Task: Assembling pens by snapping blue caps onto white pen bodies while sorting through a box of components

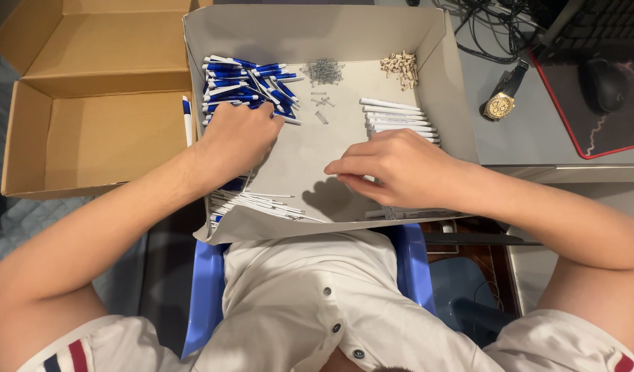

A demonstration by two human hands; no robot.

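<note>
head view: left hand (236, 138) fingers curled down into the lower edge of the pile of blue-and-white pen parts (247, 86), knuckles up. fingertips hidden under the hand, so i cannot tell whether they actually pinch a piece. right hand (393, 167) fingers pressed together and bent, tips pointing left and resting low on the tray floor just below the row of white pen barrels (398, 118). cannot tell if anything sits between the tips, the hand covers them.

both hands are inside the grey cardboard tray (317, 34), which rests on the person's lap. left hand in the left half, right hand in the right half, well apart. near the tray's front-left edge, a bundle of thin white refills (258, 203) lies just below the left wrist. back of tray: small heap of metal springs (322, 71) in the middle, a few strays below it, and a heap of small tan parts (401, 67) to the right.

outside the tray: open brown cardboard box (90, 131) on the left, with one blue-and-white pen (187, 118) between box and tray wall. on the right, a gold wristwatch (501, 102) on the grey desk, and a black mouse (604, 84) on a red-edged mat.
</note>
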